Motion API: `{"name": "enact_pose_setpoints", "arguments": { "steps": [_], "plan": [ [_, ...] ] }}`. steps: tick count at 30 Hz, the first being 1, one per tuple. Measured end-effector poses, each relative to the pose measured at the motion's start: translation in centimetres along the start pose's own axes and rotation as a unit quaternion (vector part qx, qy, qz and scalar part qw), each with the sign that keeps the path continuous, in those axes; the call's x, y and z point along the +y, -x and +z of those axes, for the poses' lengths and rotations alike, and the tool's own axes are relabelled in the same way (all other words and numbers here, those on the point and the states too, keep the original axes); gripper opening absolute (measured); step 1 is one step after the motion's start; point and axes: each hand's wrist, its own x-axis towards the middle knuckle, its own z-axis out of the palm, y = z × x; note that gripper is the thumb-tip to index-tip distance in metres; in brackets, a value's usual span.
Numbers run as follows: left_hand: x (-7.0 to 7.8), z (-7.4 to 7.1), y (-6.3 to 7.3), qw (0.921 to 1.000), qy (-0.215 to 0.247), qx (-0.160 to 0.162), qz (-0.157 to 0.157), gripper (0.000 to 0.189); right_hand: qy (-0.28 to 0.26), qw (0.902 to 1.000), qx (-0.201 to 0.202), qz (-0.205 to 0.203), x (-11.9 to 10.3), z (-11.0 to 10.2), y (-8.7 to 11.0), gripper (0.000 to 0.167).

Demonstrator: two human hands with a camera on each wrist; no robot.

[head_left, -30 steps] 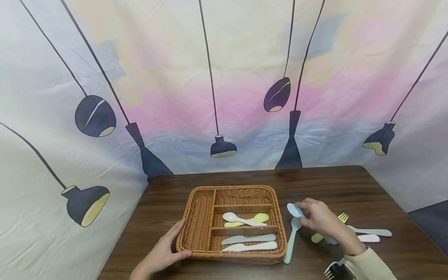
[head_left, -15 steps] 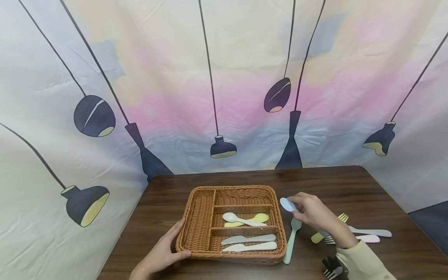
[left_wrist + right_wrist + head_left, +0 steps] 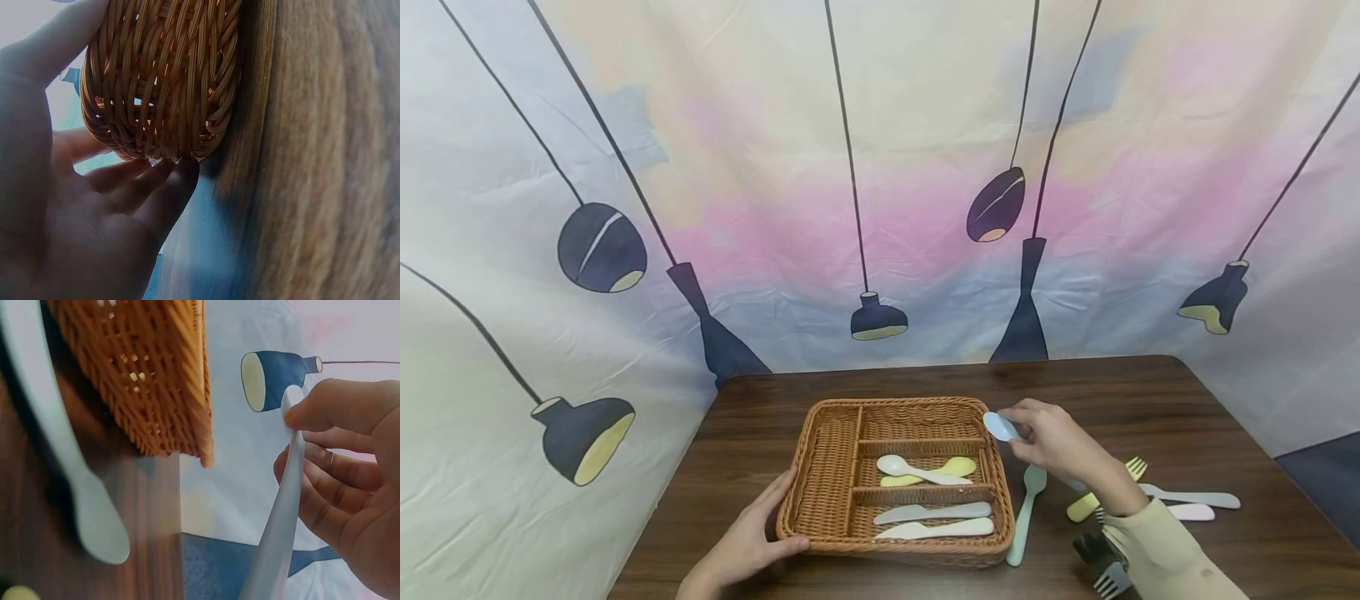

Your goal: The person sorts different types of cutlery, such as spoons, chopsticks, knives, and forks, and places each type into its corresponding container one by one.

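Observation:
My right hand (image 3: 1056,442) pinches a light blue spoon (image 3: 998,427) by the basket's right rim, above the table. In the right wrist view, thumb and fingers hold the spoon (image 3: 281,519) near one end, beside the outer wicker wall. A divided wicker basket (image 3: 826,475) sits on the table, and my left hand (image 3: 745,533) grips its near left corner, thumb at the front and fingers along the side. Inside the basket, a white spoon (image 3: 917,472) crosses a yellow spoon (image 3: 961,467) in the middle compartment. The front compartment holds a grey-green knife (image 3: 932,512) and a white knife (image 3: 936,528).
A mint green spoon (image 3: 1024,512) lies right of the basket. Farther right are a yellow fork (image 3: 1135,467), a pale knife (image 3: 1198,497) and a pink handle (image 3: 1191,511), partly behind my right arm. Another fork (image 3: 1111,581) lies near the sleeve. A printed cloth (image 3: 925,208) hangs behind the table.
My right hand has carried the light blue spoon leftward and away from me, up to the basket's right rim. The left hand and basket have stayed in place.

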Motion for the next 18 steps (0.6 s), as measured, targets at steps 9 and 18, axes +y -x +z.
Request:
{"name": "enact_pose_setpoints", "arguments": {
  "steps": [9, 18],
  "plan": [
    [0.1, -0.1, -0.1, 1.0000, 0.000, 0.000, 0.004, 0.098, -0.017, 0.9998, -0.013, -0.004, -1.0, 0.0, -1.4, 0.040],
    [0.0, 0.0, -0.1, 1.0000, 0.002, 0.000, 0.004, 0.099, -0.032, 0.9991, -0.020, -0.017, -1.6, 0.4, -2.4, 0.040]
  ]
}}
